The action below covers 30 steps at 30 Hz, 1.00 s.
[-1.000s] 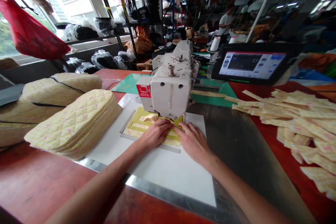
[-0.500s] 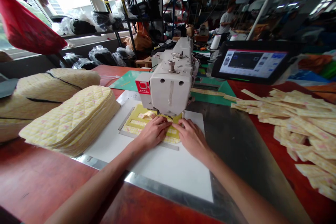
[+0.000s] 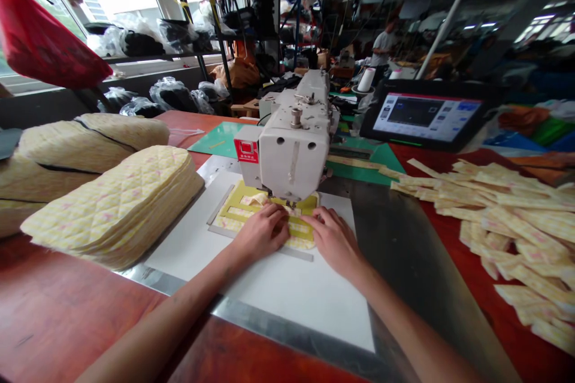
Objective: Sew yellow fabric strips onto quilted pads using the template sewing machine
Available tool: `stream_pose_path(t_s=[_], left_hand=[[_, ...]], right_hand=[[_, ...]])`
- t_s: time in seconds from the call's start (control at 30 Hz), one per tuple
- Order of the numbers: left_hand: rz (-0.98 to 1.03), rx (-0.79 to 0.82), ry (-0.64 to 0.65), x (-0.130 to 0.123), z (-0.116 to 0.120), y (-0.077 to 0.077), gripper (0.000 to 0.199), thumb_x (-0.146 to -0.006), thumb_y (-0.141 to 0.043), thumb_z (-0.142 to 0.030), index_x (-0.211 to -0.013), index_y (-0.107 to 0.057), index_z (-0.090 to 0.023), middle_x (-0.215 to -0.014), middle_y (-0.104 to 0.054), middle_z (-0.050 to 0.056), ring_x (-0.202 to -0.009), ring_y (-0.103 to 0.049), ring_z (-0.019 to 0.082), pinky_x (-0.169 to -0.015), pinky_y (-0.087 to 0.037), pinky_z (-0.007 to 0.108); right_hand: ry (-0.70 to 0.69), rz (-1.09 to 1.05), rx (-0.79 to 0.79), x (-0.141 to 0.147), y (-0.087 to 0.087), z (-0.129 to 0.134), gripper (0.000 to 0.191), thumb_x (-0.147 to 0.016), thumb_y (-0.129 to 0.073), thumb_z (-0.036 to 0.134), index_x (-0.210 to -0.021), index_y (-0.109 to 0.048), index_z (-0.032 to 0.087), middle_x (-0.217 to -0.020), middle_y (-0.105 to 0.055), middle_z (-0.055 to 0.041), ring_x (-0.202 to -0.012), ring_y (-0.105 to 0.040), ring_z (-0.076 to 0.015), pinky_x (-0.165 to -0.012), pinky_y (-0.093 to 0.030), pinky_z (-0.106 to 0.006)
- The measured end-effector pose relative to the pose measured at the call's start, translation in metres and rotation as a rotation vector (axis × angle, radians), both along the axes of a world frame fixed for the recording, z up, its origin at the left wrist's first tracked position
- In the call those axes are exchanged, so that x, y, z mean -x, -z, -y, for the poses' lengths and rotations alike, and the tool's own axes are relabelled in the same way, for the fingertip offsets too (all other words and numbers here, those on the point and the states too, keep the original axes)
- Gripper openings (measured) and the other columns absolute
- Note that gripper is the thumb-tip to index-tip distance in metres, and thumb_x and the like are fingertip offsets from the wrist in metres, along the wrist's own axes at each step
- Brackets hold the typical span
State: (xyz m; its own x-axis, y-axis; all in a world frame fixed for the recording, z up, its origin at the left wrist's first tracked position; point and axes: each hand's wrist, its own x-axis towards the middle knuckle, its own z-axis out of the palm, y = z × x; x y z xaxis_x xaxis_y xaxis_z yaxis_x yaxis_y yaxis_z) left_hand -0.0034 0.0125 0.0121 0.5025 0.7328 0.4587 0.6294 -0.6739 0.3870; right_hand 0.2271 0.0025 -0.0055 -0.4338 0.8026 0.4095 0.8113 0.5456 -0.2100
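Head view: the left hand (image 3: 259,233) and right hand (image 3: 336,243) lie flat, grip open and closing on nothing, pressing the quilted yellow fabric (image 3: 300,243) and yellow template (image 3: 270,192) onto the white board (image 3: 287,291), apparently to hold them steady under the sewing machine (image 3: 291,152).

**My hands on the template at the sewing machine**

My left hand (image 3: 259,232) and right hand (image 3: 335,241) rest side by side on the template (image 3: 269,206), which lies on a board (image 3: 287,293) on the bench (image 3: 67,305). The sewing machine (image 3: 291,155) stands directly behind them. A stack of quilted pads (image 3: 112,209) sits to my left, a heap of strips (image 3: 507,215) to my right, with a screen (image 3: 424,118) behind it.
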Motion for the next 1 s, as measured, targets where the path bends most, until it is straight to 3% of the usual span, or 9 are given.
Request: stream_pose_path(t_s=[0.4,0.73,1.0], left_hand=[[0.047,0.007,-0.024,0.007,-0.019,0.002,0.021,-0.089,-0.059,-0.016,-0.107,-0.070,-0.016,-0.111,-0.073,0.011,-0.100,-0.069,0.024,-0.093,-0.057,0.037],[0.080,0.075,-0.014,0.016,-0.003,-0.003,0.019,-0.090,-0.057,-0.015,-0.105,-0.068,-0.016,-0.107,-0.071,0.011,-0.098,-0.066,0.023,-0.090,-0.056,0.037],[0.053,0.047,0.011,0.004,0.001,-0.001,0.019,-0.092,-0.056,-0.017,-0.106,-0.068,-0.014,-0.108,-0.070,0.013,-0.100,-0.066,0.024,-0.095,-0.056,0.040]], right_hand=[[-0.076,-0.116,0.005,0.009,0.000,-0.011,0.042,-0.096,-0.049,0.005,-0.125,-0.071,0.025,-0.107,-0.064,-0.0076,-0.103,-0.061,-0.0250,-0.095,-0.056,-0.041],[-0.083,-0.154,0.025,0.019,0.003,0.004,0.035,-0.098,-0.048,0.007,-0.118,-0.073,0.022,-0.098,-0.065,-0.0073,-0.094,-0.063,-0.0240,-0.089,-0.057,-0.039],[-0.047,-0.183,0.039,0.005,0.000,0.010,0.037,-0.096,-0.048,0.005,-0.113,-0.075,0.024,-0.096,-0.065,-0.0064,-0.093,-0.064,-0.0231,-0.087,-0.057,-0.038]])
